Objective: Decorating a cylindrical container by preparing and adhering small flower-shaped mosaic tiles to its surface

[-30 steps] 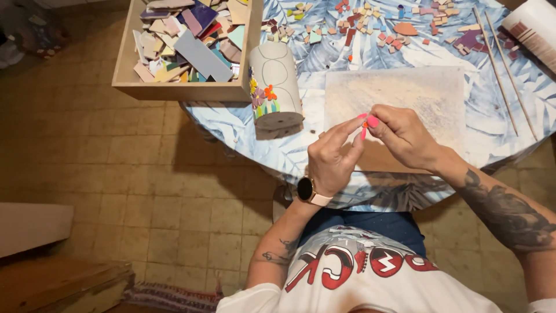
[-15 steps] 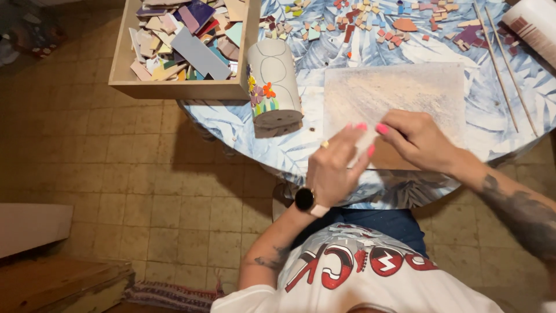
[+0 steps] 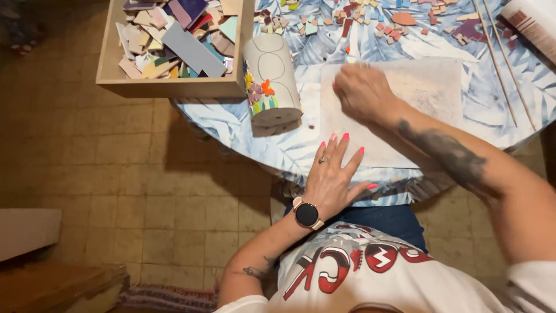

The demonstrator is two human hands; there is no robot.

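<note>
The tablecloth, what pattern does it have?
The tablecloth has blue and white leaf shapes, seen best in the head view.

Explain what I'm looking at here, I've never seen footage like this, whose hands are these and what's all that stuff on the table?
There is no machine here. A camera worn on a person's head looks straight down at their own two bare hands. The left hand, wearing a watch, lies flat and open on a pale board at the near edge of a round table with a blue leaf-pattern cloth. The right hand is blurred over the same board, so its grip cannot be made out. Beside the board lies a cylinder decorated with small flowers. A wooden tray of coloured tile pieces sits at the left, loose tile chips lie at the far side, and two thin sticks at the right.
</note>
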